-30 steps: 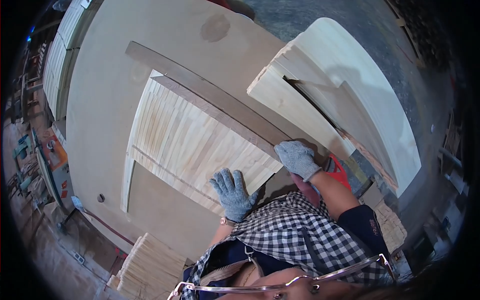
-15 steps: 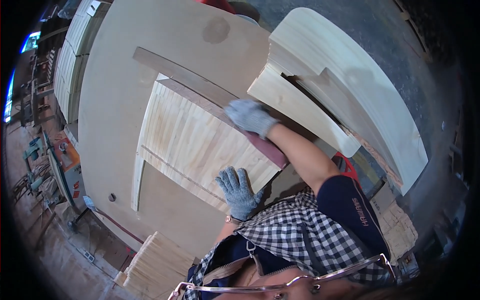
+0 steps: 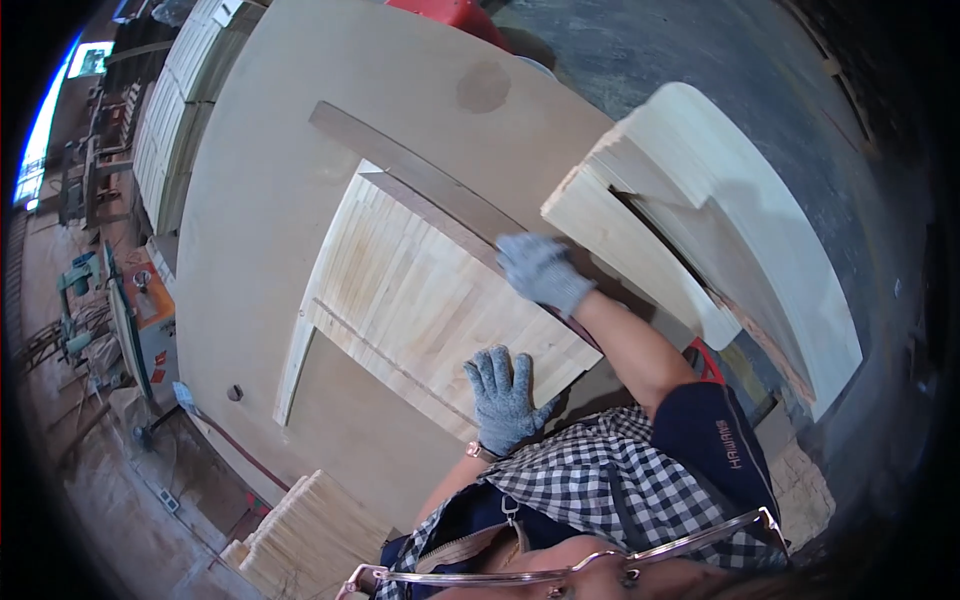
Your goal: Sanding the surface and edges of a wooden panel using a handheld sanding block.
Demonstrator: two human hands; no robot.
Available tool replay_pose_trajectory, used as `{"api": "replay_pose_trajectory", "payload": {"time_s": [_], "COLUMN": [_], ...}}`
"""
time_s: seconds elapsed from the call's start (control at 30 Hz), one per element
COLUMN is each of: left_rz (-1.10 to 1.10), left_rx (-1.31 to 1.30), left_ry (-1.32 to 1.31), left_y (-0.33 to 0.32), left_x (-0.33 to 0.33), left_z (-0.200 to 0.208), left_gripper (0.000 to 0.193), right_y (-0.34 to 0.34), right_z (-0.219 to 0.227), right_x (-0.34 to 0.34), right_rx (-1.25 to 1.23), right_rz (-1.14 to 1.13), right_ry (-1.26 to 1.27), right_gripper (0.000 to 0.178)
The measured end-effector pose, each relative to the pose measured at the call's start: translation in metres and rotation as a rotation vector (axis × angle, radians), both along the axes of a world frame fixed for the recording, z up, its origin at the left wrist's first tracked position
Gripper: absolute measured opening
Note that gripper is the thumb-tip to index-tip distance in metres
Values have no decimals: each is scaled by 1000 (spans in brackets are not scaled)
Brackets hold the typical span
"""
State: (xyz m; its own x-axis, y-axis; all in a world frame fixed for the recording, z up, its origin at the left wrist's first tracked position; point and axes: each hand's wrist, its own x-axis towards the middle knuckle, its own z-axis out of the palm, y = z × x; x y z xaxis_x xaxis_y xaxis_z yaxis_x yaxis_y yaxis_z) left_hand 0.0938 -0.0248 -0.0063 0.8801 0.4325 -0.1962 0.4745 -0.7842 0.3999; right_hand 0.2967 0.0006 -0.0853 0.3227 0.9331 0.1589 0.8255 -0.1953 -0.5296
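A pale panel of glued wood strips [image 3: 420, 290] lies on the broad brown tabletop. My left hand [image 3: 505, 400], in a grey knit glove, rests flat on its near part, fingers spread. At the panel's right-hand long edge is my gloved right hand [image 3: 543, 272], slightly blurred, with fingers curled over that edge. It grips a dark red sheet that looks like sandpaper [image 3: 584, 332]; only a sliver shows below the hand. A narrow brown wooden strip [image 3: 420, 160] lies alongside the same edge, partly hidden behind my right hand.
Large curved pale wood pieces [image 3: 770, 220] lie at the right, past my right arm. Stacked wooden panels [image 3: 172, 130] stand at the far left, more boards [image 3: 310, 535] at the near left. A small dark round object [image 3: 235, 393] sits on the tabletop [image 3: 250, 250]. Red objects [image 3: 450, 18] show beyond.
My right hand has slid a little along the panel's edge toward me, and less of the dark red sheet shows. My left hand stays on the panel. The whole view has shifted.
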Motion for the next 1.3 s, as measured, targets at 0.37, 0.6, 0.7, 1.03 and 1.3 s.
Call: {"api": "replay_pose_trajectory", "payload": {"time_s": [0.37, 0.6, 0.7, 1.03, 1.3], "left_rz": [25, -69, -98, -35, -77], "left_rx": [11, 99, 109, -96, 44], "left_ry": [52, -25, -29, 77, 33], "left_y": [6, -3, -2, 0, -3], "left_x": [-9, -18, -17, -24, -24], "left_z": [1, -19, -12, -11, -23], "left_gripper": [70, 63, 61, 74, 59], "right_y": [-9, 126, 145, 6, 157], "right_z": [7, 8, -9, 40, -6], "right_x": [1, 10, 17, -17, 7], "right_rx": [-27, -52, -36, -184, 172], "right_rz": [153, -50, -18, -16, -121], "right_ry": [46, -172, -45, -221, -218], "right_gripper": [15, 7, 4, 7, 4]}}
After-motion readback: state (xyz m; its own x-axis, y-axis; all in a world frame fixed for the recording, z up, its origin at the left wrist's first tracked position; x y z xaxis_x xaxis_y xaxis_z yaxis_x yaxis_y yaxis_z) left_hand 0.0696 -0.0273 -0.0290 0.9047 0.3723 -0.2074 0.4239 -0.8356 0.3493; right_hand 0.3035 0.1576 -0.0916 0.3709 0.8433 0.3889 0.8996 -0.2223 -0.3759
